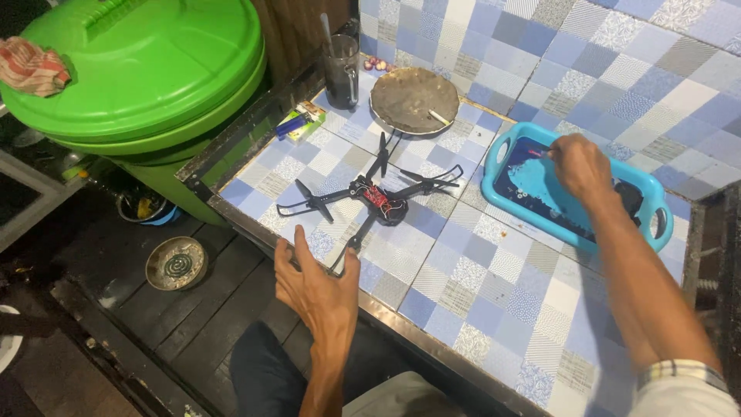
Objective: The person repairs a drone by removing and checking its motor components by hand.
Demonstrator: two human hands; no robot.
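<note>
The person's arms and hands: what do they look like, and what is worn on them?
Both hands, left and right, are bare, without gloves, rings or a watch in view. The forearms are bare too. The right arm ends in a rolled light sleeve with a thin check pattern.

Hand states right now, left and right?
Left hand: open, empty, beside the small black drone frame.
Right hand: fingers pinched over the light blue plastic tray; contents cannot be told.

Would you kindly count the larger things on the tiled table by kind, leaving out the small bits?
Drone: 1
Blue tray: 1
Round metal plate: 1
Glass of dark drink: 1
Lighter: 1
Small packet: 1
Total: 6
</note>
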